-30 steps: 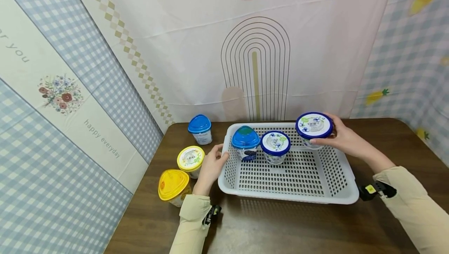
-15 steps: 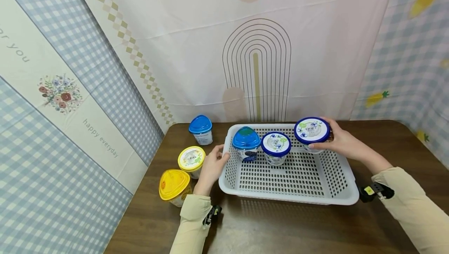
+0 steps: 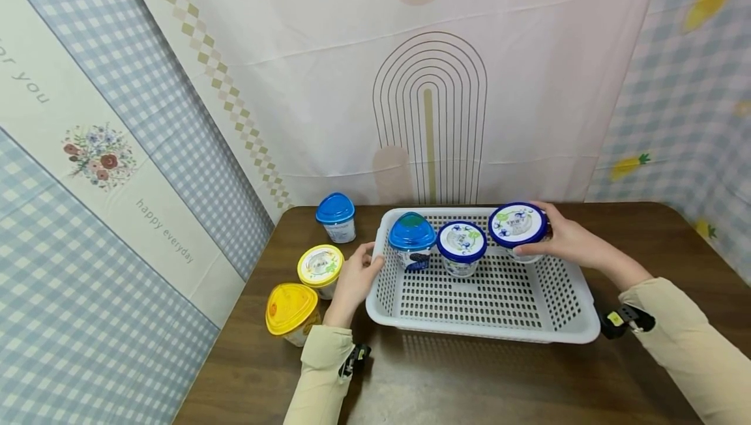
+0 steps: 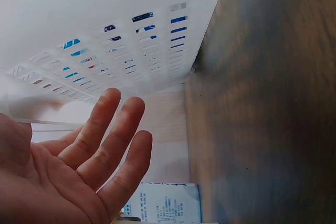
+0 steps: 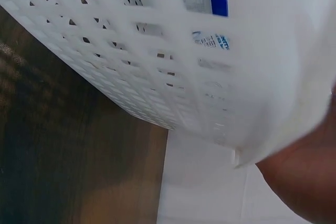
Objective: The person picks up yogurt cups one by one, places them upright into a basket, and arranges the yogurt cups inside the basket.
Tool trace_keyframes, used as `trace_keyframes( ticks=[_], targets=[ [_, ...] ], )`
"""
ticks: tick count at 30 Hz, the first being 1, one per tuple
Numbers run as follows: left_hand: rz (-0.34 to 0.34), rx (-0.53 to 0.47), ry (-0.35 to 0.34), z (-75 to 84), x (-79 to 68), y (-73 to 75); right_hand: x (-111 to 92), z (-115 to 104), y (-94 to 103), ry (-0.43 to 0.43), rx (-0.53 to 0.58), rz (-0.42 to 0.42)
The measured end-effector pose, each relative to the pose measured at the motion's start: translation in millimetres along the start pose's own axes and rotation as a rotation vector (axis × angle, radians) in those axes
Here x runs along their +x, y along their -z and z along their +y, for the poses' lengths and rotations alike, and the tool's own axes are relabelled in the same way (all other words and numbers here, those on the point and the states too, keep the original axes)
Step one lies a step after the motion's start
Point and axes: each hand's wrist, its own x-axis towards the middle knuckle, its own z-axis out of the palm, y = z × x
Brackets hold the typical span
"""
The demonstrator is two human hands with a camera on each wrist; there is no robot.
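In the head view, my right hand (image 3: 560, 239) holds a round plastic tub (image 3: 519, 224) with a dark-blue rimmed lid at the back right of a white perforated basket (image 3: 469, 332). Its thumb is on the near side, its fingers round the far right. My left hand (image 3: 352, 285) is at the basket's left rim, thumb over the edge. In the left wrist view, the other fingers (image 4: 113, 142) spread loosely outside the wall. Inside stand a blue-lidded triangular tub (image 3: 412, 239) and another round tub (image 3: 461, 249). The right wrist view shows mostly the basket's outer wall (image 5: 157, 51).
Left of the basket stand a small blue-lidded tub (image 3: 336, 218), a yellow-rimmed round tub (image 3: 320, 268) and a yellow-lidded triangular tub (image 3: 291, 311), the latter two close beside my left arm. A patterned cloth (image 3: 528, 86) hangs behind the brown table (image 3: 446, 386).
My right hand has moved the round tub slightly left and down into the basket, closer to the middle tub. The left hand and the basket have stayed in place.
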Motion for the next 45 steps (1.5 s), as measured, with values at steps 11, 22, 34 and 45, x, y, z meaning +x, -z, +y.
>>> trace_keyframes(
  ticks=[11,22,34,45],
  targets=[
    [-0.009,-0.007,0.008,-0.8,0.9,-1.9,1,-1,-6.4,0.015,-0.006,-0.029],
    [-0.008,0.005,0.013,0.8,0.1,-0.4,3,-4,-10.8,0.029,-0.019,-0.019],
    [-0.007,-0.013,0.02,1.3,-0.5,0.9,8,-1,-12.8,0.027,-0.022,-0.026],
    [-0.003,-0.011,0.012,0.4,1.3,1.2,10,-1,-12.5,-0.002,-0.034,-0.028]
  ],
)
